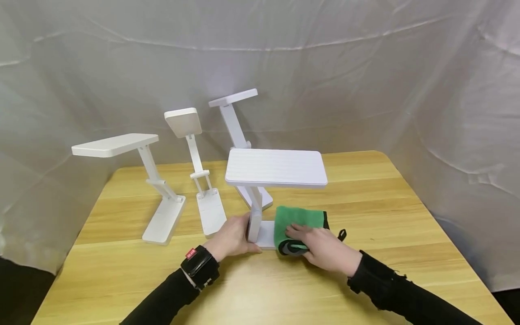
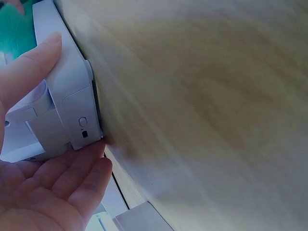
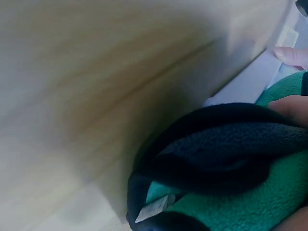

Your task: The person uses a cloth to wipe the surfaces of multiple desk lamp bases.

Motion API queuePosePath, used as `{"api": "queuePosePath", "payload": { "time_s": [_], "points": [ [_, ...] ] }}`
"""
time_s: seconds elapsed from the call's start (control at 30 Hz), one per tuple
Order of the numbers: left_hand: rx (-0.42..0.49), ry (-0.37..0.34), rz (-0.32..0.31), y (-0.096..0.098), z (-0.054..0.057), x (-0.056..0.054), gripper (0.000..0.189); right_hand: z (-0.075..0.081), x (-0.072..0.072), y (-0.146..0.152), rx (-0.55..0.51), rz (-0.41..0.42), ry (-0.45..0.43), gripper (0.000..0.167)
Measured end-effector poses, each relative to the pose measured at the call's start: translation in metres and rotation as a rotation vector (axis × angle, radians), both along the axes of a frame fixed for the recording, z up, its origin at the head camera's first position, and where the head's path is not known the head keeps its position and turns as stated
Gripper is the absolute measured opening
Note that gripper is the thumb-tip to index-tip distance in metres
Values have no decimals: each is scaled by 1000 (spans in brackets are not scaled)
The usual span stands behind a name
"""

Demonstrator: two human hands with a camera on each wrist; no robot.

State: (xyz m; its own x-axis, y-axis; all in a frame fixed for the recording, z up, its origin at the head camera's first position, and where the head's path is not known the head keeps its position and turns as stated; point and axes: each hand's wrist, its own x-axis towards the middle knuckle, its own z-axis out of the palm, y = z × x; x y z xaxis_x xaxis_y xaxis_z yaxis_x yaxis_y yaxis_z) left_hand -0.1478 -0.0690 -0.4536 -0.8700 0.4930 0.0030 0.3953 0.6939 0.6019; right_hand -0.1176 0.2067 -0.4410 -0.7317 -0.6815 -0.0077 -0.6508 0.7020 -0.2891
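Note:
A white desk lamp (image 1: 276,168) with a flat rectangular head stands near the middle of the table. My left hand (image 1: 232,238) grips its base at the left end, and in the left wrist view the thumb lies along the base (image 2: 76,103) with the fingers around its end. A folded green cloth (image 1: 301,215) with black edging and a grey inner side covers the right part of the base. My right hand (image 1: 325,247) holds this cloth against the base, fingers spread on top. In the right wrist view, the cloth (image 3: 245,207) shows a loose fold and a small label.
Three more white desk lamps stand behind and to the left: one at the far left (image 1: 118,143), one beside it (image 1: 184,122), and one at the back (image 1: 233,124), partly hidden by the held lamp. A grey fabric backdrop (image 1: 345,90) surrounds the wooden table (image 1: 406,253).

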Motion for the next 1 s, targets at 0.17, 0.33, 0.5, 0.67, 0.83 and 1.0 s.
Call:
{"api": "queuePosePath", "payload": {
  "time_s": [0.17, 0.33, 0.5, 0.67, 0.83, 1.0],
  "points": [
    [3, 22, -2, 0, 2, 1, 73, 2, -13, -27, 48, 8, -40, 56],
    [22, 75, -18, 1, 1, 1, 68, 1, -15, -47, 29, 30, -59, 57],
    [23, 97, -12, 0, 1, 1, 60, -1, -2, -48, 32, 73, -50, 61],
    [8, 77, -8, -1, 0, 1, 61, 0, 14, -33, 47, 96, -78, 67],
    [24, 21, 3, -2, 2, 2, 69, -1, 18, -11, 16, 63, -62, 68],
    [21, -16, 13, -1, 2, 3, 70, -3, 15, 10, -50, -13, -28, 63]
  ]
}}
